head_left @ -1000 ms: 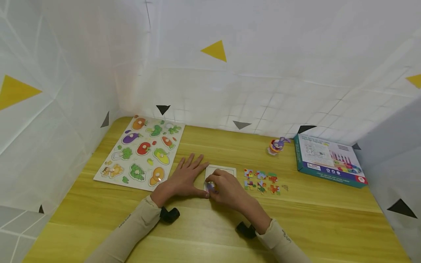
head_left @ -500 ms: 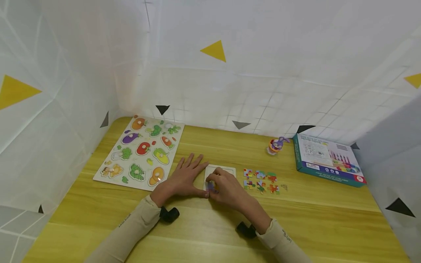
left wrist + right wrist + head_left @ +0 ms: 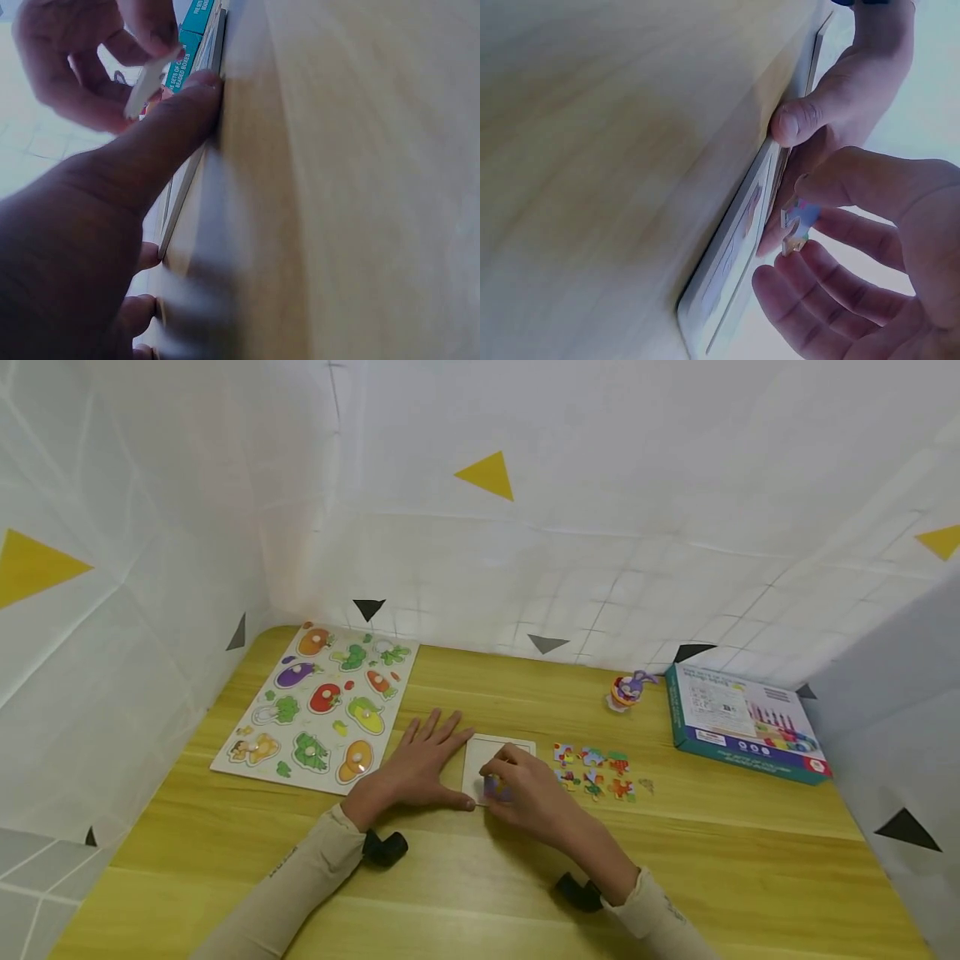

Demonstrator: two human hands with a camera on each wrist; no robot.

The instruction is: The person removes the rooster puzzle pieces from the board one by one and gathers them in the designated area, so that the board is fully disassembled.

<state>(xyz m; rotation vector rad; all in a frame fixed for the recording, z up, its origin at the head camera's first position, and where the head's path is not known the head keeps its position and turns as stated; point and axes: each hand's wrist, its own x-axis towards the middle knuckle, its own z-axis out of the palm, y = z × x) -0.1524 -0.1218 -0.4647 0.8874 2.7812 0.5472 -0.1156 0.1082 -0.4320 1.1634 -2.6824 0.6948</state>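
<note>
My right hand (image 3: 531,793) pinches a small jigsaw puzzle piece (image 3: 802,216) between thumb and fingers. The piece, blue with a bit of yellow, is tilted above a shallow white puzzle tray (image 3: 472,760). In the left wrist view the same piece (image 3: 148,84) shows its pale edge. My left hand (image 3: 422,774) lies with fingers spread at the tray's left side. Its thumb (image 3: 799,122) presses on the tray's near left corner. Part of the tray is hidden under my right hand.
Several loose jigsaw pieces (image 3: 592,757) lie in rows right of the tray. A vegetable knob puzzle board (image 3: 341,731) lies at left. Further back stand a purple rabbit figurine (image 3: 626,691) and, at right, a teal box (image 3: 750,722). White sheeting (image 3: 420,552) encloses the table.
My right hand has shifted slightly right with the puzzle piece, away from my left thumb, and more of the tray's left part shows. My left hand stays in place.
</note>
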